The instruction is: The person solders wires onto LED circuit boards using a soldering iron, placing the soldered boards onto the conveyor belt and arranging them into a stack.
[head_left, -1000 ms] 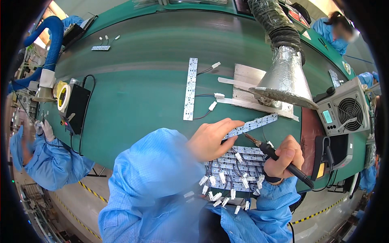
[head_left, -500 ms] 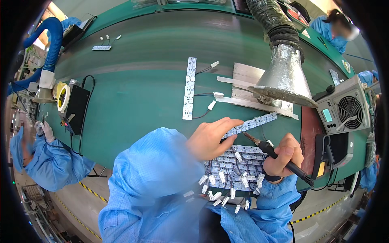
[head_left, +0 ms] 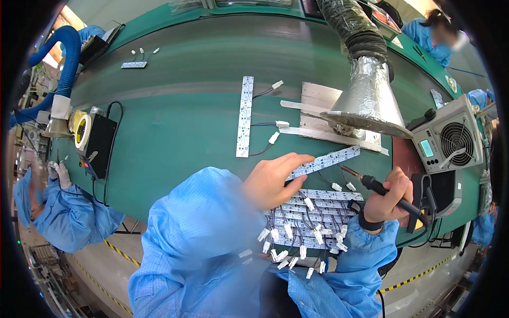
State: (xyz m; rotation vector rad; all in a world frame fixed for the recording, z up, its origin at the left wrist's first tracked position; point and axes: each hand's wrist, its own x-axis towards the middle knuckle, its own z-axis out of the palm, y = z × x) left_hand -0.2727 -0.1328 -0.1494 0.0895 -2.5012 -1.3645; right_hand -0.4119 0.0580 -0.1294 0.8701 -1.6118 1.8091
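Note:
My left hand (head_left: 275, 179) pinches one end of a narrow white LED circuit board strip (head_left: 333, 160), tilted up to the right above a stack. From that strip hang dark wires with white connectors (head_left: 337, 187). My right hand (head_left: 389, 197) is wrapped round the black handle of a soldering iron (head_left: 374, 184). Its tip points up and left, a little below the strip's right end and apart from it. Beneath both hands lie several more strips (head_left: 313, 213) side by side, with white plugs on short leads spread over them.
Another wired strip (head_left: 245, 116) lies ahead on the green mat. A foil-covered fume hood (head_left: 368, 100) hangs over a pale board (head_left: 318, 98). At right stand a grey fan unit (head_left: 448, 139) and an iron holder (head_left: 422, 193). A black box (head_left: 97, 140) stands left, beside a co-worker's gloved hands (head_left: 59, 174).
My right hand has moved right with the soldering iron, and its tip has come away from the held strip. My left hand still holds the strip, shifted slightly left.

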